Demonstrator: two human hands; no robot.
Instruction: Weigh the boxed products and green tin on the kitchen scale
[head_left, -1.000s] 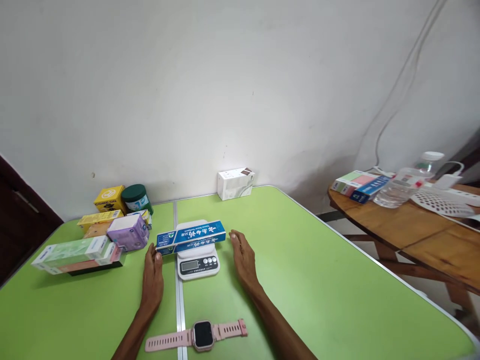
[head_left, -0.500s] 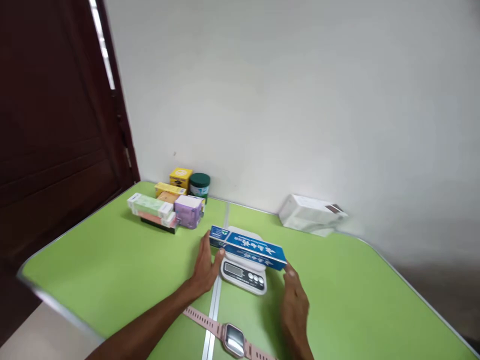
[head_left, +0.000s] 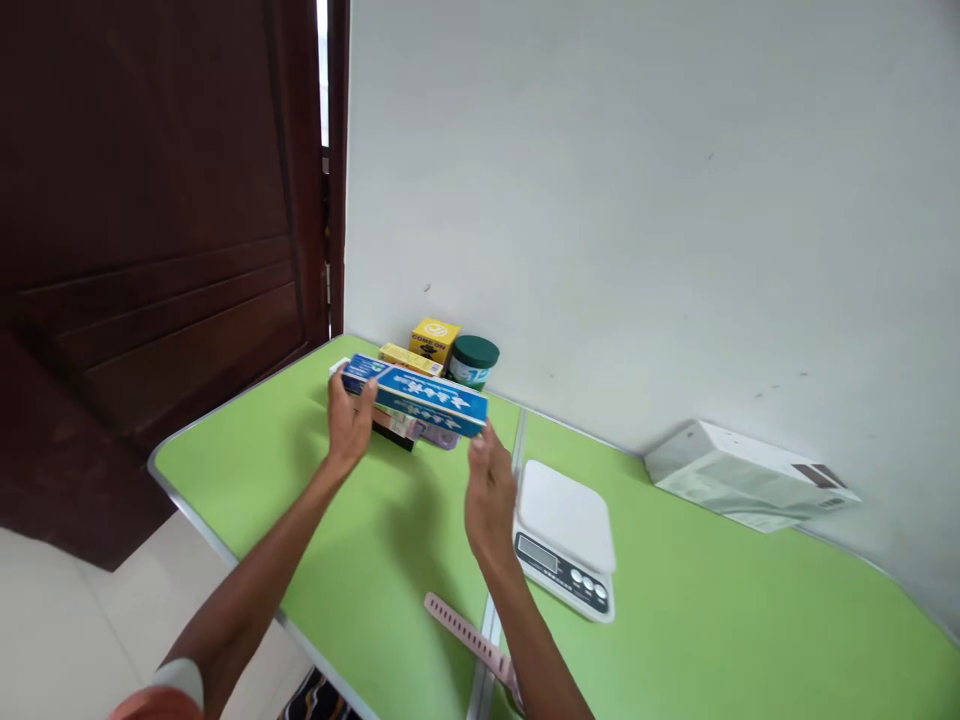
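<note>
A long blue toothpaste box is held up by its two ends above the left part of the green table. My left hand grips its left end, thumb in front. At the other end, the fingers of my right hand close on the box's right edge. Behind and under it stands a group of packages, partly hidden by the box. To the right of my right hand lies the white kitchen scale, its platform bare. A pink watch strap shows near my right forearm, which covers the rest of the watch.
In the group at the back are a yellow box, a dark-green-lidded jar and a slim yellow box. A white box leans by the wall at right. The green table has a metal edge; a dark door stands at left.
Both hands have lifted the toothpaste box off the scale and carried it left, toward the group of packages. The view has turned left.
</note>
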